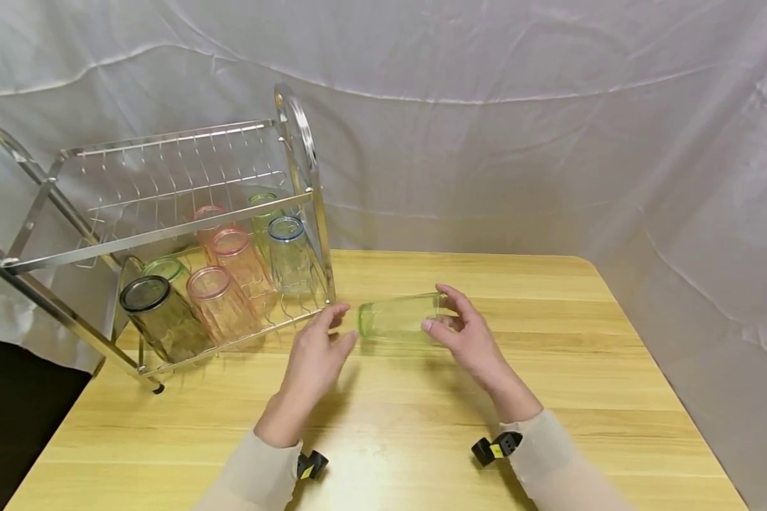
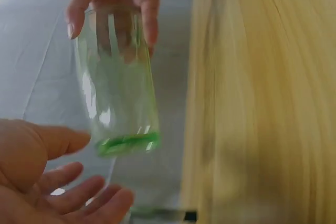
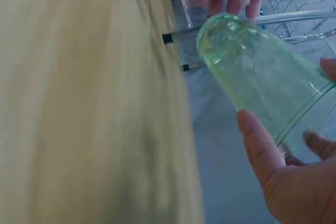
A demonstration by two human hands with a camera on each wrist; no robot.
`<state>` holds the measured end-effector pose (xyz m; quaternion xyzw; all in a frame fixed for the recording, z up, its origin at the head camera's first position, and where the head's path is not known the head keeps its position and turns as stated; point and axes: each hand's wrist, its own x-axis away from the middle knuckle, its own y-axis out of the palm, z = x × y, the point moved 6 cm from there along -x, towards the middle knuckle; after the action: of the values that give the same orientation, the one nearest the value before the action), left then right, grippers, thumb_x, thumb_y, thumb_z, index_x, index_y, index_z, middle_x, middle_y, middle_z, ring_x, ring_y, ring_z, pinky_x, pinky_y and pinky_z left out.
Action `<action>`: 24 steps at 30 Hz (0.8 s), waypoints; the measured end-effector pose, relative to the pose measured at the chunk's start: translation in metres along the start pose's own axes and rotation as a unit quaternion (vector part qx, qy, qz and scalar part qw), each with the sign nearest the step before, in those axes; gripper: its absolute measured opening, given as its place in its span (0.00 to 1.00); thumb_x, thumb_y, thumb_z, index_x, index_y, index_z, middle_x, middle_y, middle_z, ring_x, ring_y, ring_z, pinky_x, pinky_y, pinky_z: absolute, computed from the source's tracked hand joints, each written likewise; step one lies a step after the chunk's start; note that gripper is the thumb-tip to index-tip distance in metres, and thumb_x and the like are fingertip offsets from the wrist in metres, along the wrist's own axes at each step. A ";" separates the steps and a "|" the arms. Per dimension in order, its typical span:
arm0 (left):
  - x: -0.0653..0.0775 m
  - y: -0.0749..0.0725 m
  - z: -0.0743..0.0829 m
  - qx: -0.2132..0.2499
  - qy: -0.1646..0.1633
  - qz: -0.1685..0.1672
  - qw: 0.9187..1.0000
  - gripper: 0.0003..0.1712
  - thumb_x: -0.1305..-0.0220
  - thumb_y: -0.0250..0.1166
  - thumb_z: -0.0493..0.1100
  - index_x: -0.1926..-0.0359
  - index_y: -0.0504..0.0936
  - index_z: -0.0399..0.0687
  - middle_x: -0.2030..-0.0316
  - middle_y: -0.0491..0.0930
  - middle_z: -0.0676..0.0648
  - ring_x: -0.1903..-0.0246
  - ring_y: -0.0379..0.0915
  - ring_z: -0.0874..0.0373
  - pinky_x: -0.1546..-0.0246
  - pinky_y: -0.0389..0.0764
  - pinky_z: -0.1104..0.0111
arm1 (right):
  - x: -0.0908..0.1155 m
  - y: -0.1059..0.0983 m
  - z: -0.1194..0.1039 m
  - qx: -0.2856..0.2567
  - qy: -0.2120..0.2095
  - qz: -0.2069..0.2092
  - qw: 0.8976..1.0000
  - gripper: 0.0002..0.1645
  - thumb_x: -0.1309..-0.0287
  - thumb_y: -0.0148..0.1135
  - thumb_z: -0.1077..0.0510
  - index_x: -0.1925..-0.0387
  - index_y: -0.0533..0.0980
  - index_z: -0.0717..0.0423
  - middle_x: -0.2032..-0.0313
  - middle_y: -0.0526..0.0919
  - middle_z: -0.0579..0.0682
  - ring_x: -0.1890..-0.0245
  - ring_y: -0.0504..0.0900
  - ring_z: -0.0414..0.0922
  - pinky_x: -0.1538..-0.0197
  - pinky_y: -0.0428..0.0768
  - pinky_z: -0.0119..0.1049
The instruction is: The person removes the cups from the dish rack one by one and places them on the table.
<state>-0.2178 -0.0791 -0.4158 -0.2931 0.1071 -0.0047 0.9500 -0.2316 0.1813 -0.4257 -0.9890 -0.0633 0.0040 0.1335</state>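
A clear green drinking glass [image 1: 396, 317] lies sideways in the air over the table, its thick green base toward the left. My right hand [image 1: 476, 348] grips it around the open rim, thumb on the near side and fingers on the far side. My left hand [image 1: 312, 358] is close to the base with thumb and fingers spread. In the left wrist view, a gap shows between the left hand [image 2: 58, 182] and the base of the glass [image 2: 118, 98]. The right wrist view shows the right thumb along the wall of the glass [image 3: 268, 72] near its rim.
A two-tier metal dish rack [image 1: 166, 238] stands at the left of the wooden table [image 1: 518, 426]. Upside-down glasses fill part of its lower tier: a dark one [image 1: 169, 323], pink ones [image 1: 226, 309], a blue-rimmed one [image 1: 292, 262] and green ones. Pale cloth [image 1: 486, 163] hangs behind.
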 end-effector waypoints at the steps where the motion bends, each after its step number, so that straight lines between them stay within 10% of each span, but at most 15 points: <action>1: 0.000 -0.007 0.003 -0.030 0.039 0.033 0.998 0.23 0.31 0.70 0.37 0.36 0.81 0.43 0.40 0.84 0.40 0.43 0.83 0.41 0.46 0.87 0.52 | -0.001 -0.003 -0.003 0.027 -0.002 0.007 1.000 0.48 0.33 0.72 0.51 0.19 0.58 0.45 0.27 0.68 0.59 0.38 0.80 0.54 0.45 0.85 0.42; 7: 0.002 -0.035 0.004 -0.185 0.178 0.172 0.951 0.13 0.38 0.67 0.26 0.53 0.89 0.38 0.53 0.90 0.38 0.53 0.85 0.40 0.49 0.85 0.51 | -0.016 -0.017 -0.021 0.177 -0.021 0.024 0.984 0.54 0.37 0.73 0.41 0.20 0.57 0.50 0.25 0.68 0.57 0.33 0.77 0.59 0.43 0.86 0.54; 16: -0.005 -0.027 -0.020 -0.269 0.086 0.070 0.957 0.26 0.32 0.67 0.37 0.34 0.79 0.37 0.34 0.79 0.33 0.30 0.71 0.32 0.28 0.59 0.28 | -0.057 -0.015 -0.053 0.366 -0.042 0.018 0.929 0.56 0.40 0.73 0.38 0.20 0.60 0.56 0.25 0.68 0.62 0.30 0.74 0.62 0.33 0.76 0.63; 24: -0.005 -0.020 -0.024 -0.283 0.080 0.051 0.954 0.27 0.33 0.69 0.38 0.34 0.79 0.39 0.34 0.79 0.34 0.29 0.70 0.34 0.28 0.53 0.25 | -0.085 -0.005 -0.068 0.452 -0.027 -0.006 0.892 0.54 0.40 0.67 0.36 0.20 0.61 0.57 0.25 0.66 0.64 0.28 0.71 0.63 0.31 0.75 0.63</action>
<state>-0.2265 -0.1085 -0.4232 -0.5430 0.1942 0.0504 0.8154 -0.3151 0.1573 -0.3598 -0.8210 -0.0645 0.0583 0.5643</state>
